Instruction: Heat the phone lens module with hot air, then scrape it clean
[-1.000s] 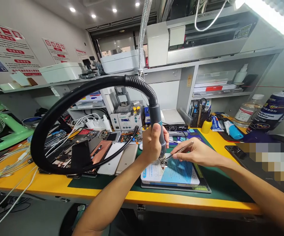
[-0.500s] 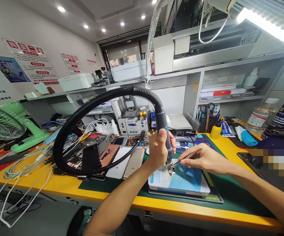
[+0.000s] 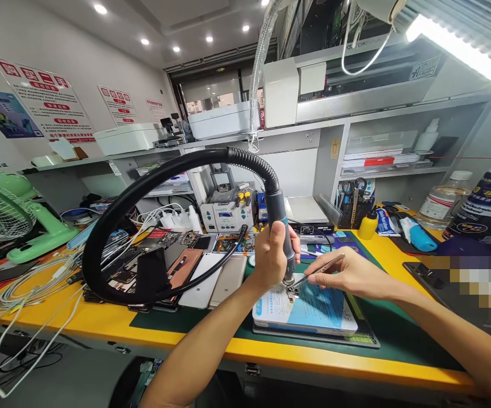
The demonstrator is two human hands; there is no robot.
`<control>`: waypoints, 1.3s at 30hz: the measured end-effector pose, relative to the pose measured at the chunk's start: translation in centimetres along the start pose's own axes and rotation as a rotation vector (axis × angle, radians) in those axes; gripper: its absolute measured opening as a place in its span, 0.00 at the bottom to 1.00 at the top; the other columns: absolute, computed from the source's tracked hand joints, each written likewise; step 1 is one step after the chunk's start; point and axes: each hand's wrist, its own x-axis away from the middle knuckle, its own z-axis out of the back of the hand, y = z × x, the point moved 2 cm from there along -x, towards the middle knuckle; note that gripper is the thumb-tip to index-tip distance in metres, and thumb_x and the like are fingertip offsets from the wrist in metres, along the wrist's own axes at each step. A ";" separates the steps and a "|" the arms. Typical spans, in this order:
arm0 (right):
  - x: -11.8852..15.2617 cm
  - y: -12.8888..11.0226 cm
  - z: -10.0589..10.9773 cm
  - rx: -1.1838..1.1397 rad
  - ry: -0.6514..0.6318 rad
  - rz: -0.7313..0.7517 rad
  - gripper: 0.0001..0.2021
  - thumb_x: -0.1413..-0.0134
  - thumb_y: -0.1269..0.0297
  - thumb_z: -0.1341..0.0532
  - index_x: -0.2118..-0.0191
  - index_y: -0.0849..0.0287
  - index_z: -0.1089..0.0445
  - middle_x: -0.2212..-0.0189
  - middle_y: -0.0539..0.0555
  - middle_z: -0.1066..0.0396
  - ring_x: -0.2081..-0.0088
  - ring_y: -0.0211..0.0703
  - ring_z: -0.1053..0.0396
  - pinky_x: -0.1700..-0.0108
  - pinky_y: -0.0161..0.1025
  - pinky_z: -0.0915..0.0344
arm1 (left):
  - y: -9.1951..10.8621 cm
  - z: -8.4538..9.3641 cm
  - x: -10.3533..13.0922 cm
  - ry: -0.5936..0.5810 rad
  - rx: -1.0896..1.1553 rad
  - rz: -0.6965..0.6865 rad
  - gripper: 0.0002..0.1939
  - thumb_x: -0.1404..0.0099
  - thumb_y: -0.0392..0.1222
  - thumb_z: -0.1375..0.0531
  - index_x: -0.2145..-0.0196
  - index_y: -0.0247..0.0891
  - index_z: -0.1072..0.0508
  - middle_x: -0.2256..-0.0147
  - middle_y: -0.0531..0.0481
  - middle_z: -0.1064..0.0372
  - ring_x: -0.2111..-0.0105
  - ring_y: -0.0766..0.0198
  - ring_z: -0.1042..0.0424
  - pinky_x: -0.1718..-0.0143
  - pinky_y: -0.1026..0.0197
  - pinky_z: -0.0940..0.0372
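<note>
My left hand (image 3: 272,255) is wrapped round the handle of a hot air gun (image 3: 276,209), its nozzle pointing down. A thick black hose (image 3: 90,238) loops from its top out to the left. Pinched in my right hand (image 3: 342,272) are slim metal tweezers (image 3: 324,266), their tips close beside the nozzle. Just under the nozzle, a small metal part (image 3: 291,293) lies on a blue and white box (image 3: 321,311). The exact contact between tips and part is too small to tell.
Phones (image 3: 200,280) and circuit boards lie left of the box, near white cables (image 3: 41,289) and a green fan (image 3: 43,226). A soldering station (image 3: 230,215) stands behind. To the right are a yellow bottle (image 3: 368,225), a spray can (image 3: 481,204) and a dark tray (image 3: 432,289).
The whole view has shifted slightly, so things sit a little further left. Both hands keep their holds, and the nozzle and tweezers remain over the small part.
</note>
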 end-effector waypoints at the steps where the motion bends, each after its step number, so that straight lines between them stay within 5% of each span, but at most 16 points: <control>1: 0.0 -0.1 0.0 0.007 0.003 0.001 0.16 0.45 0.52 0.27 0.60 0.60 0.13 0.72 0.56 0.19 0.71 0.44 0.28 0.69 0.39 0.33 | 0.0 0.0 0.0 0.000 0.001 -0.005 0.15 0.25 0.50 0.38 0.51 0.34 0.25 0.59 0.48 0.24 0.66 0.64 0.24 0.66 0.59 0.25; 19: 0.2 -0.7 -0.1 0.014 0.034 0.009 0.15 0.48 0.53 0.26 0.62 0.61 0.13 0.74 0.56 0.18 0.72 0.46 0.25 0.70 0.39 0.30 | 0.8 -0.3 0.2 0.007 0.018 -0.084 0.19 0.24 0.55 0.41 0.62 0.34 0.26 0.73 0.56 0.31 0.78 0.70 0.32 0.75 0.65 0.32; 39: 0.2 -0.9 0.0 0.003 0.042 -0.001 0.15 0.49 0.54 0.26 0.63 0.62 0.13 0.73 0.57 0.18 0.71 0.46 0.24 0.69 0.40 0.29 | 1.2 -0.5 0.3 -0.010 0.018 -0.071 0.21 0.24 0.57 0.42 0.64 0.35 0.26 0.73 0.56 0.31 0.78 0.70 0.33 0.75 0.65 0.33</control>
